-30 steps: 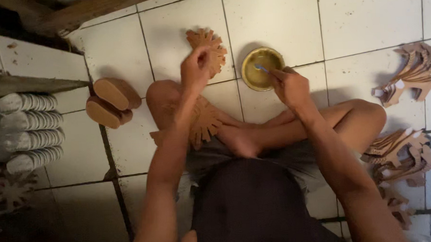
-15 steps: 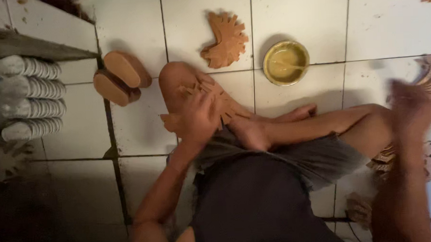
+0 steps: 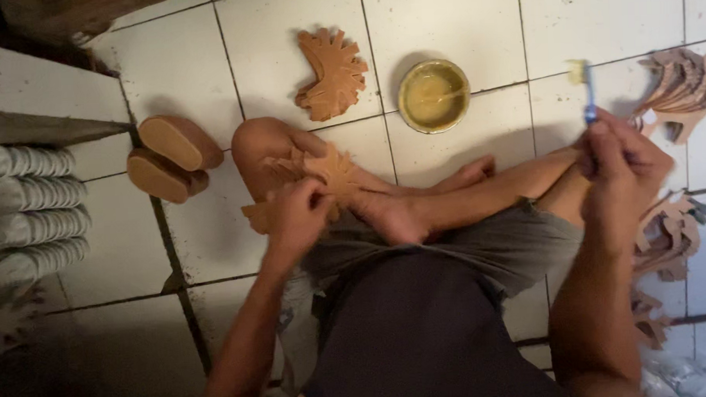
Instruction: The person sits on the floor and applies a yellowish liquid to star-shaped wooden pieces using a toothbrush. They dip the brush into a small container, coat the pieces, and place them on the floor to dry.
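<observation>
I look down on a white tiled floor (image 3: pixel 457 30) where the person sits cross-legged, and I take the yellow bowl (image 3: pixel 434 95) as my landmark. Largest near it are the stacks of brown cutouts (image 3: pixel 681 85) well to the bowl's right, by the floor's edge. To the bowl's left lies a single spiky cutout piece (image 3: pixel 331 74), flat on the tiles. Farther left of the bowl sit two brown sandals (image 3: pixel 168 158). Below and left of the bowl, the left hand (image 3: pixel 299 216) closes its fingers on a spiky wooden cutout (image 3: pixel 332 174) resting against the knee; the piece lies directly under that hand. The right hand (image 3: pixel 622 166) is right of the bowl, well apart from that cutout, fist wrapped around a blue-handled brush (image 3: pixel 588 88) held upright, bristles topmost, level with the bowl.
</observation>
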### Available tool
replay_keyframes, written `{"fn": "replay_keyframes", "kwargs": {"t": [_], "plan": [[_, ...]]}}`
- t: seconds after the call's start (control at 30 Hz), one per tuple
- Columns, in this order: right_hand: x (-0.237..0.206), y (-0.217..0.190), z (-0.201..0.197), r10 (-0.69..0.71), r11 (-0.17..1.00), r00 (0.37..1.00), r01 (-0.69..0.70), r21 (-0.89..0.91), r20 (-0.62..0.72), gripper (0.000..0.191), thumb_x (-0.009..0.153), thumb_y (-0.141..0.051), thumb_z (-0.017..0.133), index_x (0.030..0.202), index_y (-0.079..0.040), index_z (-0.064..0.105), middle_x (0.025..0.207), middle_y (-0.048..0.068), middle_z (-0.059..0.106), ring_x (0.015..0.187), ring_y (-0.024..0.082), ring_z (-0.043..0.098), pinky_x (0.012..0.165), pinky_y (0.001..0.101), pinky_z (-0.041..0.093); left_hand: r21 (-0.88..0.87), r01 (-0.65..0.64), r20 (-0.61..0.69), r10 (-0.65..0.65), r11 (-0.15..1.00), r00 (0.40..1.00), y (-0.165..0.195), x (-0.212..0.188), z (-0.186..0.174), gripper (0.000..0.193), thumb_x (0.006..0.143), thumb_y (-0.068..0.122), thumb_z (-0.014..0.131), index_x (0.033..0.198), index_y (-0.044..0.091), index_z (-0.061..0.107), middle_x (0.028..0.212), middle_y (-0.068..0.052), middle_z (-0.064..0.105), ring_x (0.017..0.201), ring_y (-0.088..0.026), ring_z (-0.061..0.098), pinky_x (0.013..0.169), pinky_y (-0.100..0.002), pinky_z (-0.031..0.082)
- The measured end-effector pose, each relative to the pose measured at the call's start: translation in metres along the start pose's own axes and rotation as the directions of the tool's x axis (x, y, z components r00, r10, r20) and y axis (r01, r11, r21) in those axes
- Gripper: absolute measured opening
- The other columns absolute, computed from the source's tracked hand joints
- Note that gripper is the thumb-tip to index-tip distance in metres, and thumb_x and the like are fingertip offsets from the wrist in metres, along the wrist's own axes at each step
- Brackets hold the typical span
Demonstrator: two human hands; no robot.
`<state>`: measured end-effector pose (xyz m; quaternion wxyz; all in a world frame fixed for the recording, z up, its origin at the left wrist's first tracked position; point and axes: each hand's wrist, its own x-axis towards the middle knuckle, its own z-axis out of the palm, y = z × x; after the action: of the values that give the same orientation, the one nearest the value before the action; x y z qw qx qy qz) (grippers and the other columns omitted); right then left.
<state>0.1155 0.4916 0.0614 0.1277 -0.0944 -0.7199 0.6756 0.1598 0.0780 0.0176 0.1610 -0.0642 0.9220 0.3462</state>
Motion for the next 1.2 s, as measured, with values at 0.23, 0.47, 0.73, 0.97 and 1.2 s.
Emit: {"fn": "replay_keyframes", "kwargs": {"t": [0.23, 0.47, 0.73, 0.97, 1.2], "plan": [[0.0, -0.006, 0.04, 0.088, 0.993, 0.987, -0.098, 0.071, 0.136, 0.021, 0.112, 0.0, 0.063, 0.128, 0.01, 0.072, 0.086, 0.01, 0.066, 0.06, 0.009, 0.049, 0.054, 0.0212, 0.033, -0.203, 0.087, 0.04, -0.081, 0.975, 0.996, -0.014, -0.015, -0.03, 0.023, 0.091, 0.021, 0.073, 0.101, 0.001, 0.069, 0.09, -0.011, 0.073, 0.079, -0.021, 0.07, 0.073, -0.036, 0.054], [-0.017, -0.025, 0.084, 0.15, 0.981, 0.985, -0.138, -0.136, 0.084, 0.021, 0.112, 0.0, 0.064, 0.127, 0.01, 0.074, 0.092, 0.01, 0.069, 0.07, 0.01, 0.054, 0.063, 0.0227, 0.04, 0.101, 0.115, -0.107, -0.104, 0.988, 0.989, -0.001, -0.014, -0.063, 0.027, 0.088, 0.028, 0.074, 0.092, 0.001, 0.072, 0.092, -0.016, 0.074, 0.083, -0.033, 0.07, 0.072, -0.043, 0.052], [-0.01, -0.017, 0.087, 0.191, 0.981, 0.97, -0.195, 0.014, 0.15, 0.023, 0.109, -0.004, 0.062, 0.127, 0.007, 0.071, 0.087, 0.006, 0.065, 0.064, 0.007, 0.048, 0.058, 0.0204, 0.034, 0.1, -0.04, -0.161, 0.056, 0.994, 0.985, 0.026, 0.036, -0.023, 0.036, 0.1, 0.034, 0.064, 0.112, 0.0, 0.069, 0.106, -0.022, 0.07, 0.095, -0.037, 0.066, 0.085, -0.047, 0.052], [0.003, 0.004, 0.072, 0.376, 0.888, 0.91, -0.408, 0.21, 0.175, 0.028, 0.108, -0.014, 0.061, 0.124, 0.008, 0.068, 0.082, 0.007, 0.064, 0.059, 0.009, 0.047, 0.053, 0.021, 0.032, 0.227, 0.033, -0.477, 0.082, 0.973, 0.875, -0.005, -0.035, 0.031, 0.055, 0.092, 0.026, 0.075, 0.132, -0.009, 0.06, 0.122, -0.024, 0.057, 0.11, -0.043, 0.057, 0.087, -0.051, 0.048], [0.012, 0.002, 0.079, 0.322, 0.864, 0.907, -0.398, 0.308, 0.271, 0.03, 0.105, -0.014, 0.062, 0.122, 0.009, 0.068, 0.081, 0.009, 0.064, 0.058, 0.011, 0.046, 0.054, 0.023, 0.033, 0.357, -0.052, -0.453, 0.221, 0.933, 0.864, 0.003, -0.037, 0.034, 0.027, 0.093, 0.019, 0.073, 0.115, 0.003, 0.071, 0.111, -0.013, 0.066, 0.1, -0.033, 0.06, 0.087, -0.048, 0.048]]}}
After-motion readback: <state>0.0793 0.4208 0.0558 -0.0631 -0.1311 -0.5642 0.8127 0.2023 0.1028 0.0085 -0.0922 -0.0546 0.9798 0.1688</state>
